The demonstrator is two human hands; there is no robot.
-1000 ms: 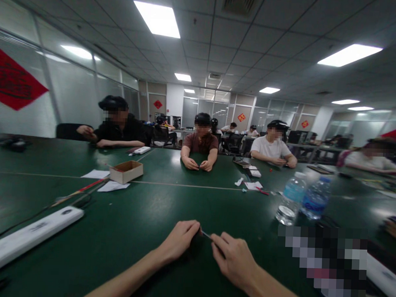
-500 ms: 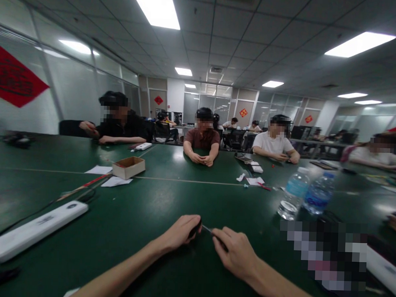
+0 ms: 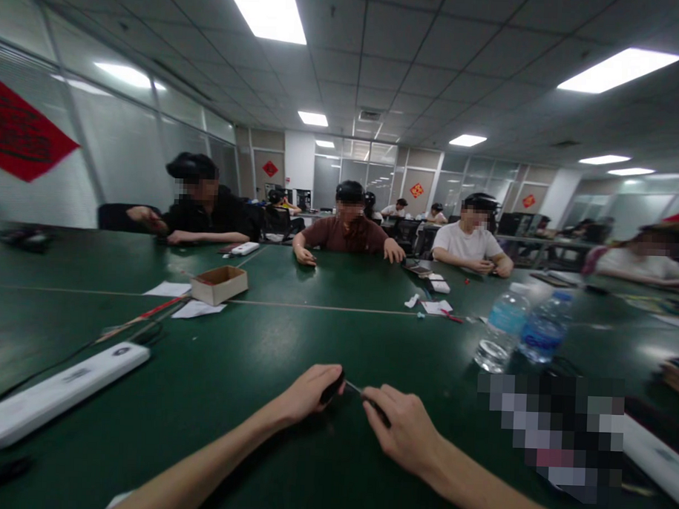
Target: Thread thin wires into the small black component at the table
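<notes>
At six o'clock, your left hand (image 3: 304, 396) and right hand (image 3: 405, 427) pinch a dark grip (image 3: 332, 388) and thin metal pin (image 3: 354, 389); slack fingers (image 3: 380, 401) could drop the pin onto the surface (image 3: 201, 383).

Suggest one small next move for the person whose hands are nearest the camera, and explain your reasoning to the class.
I'd probably ease the hands slightly closer together. The left hand grips a small dark object, the right hand holds a dark piece, and a thin metal pin spans the small gap between them. Its exact fit is too small to see.
</notes>
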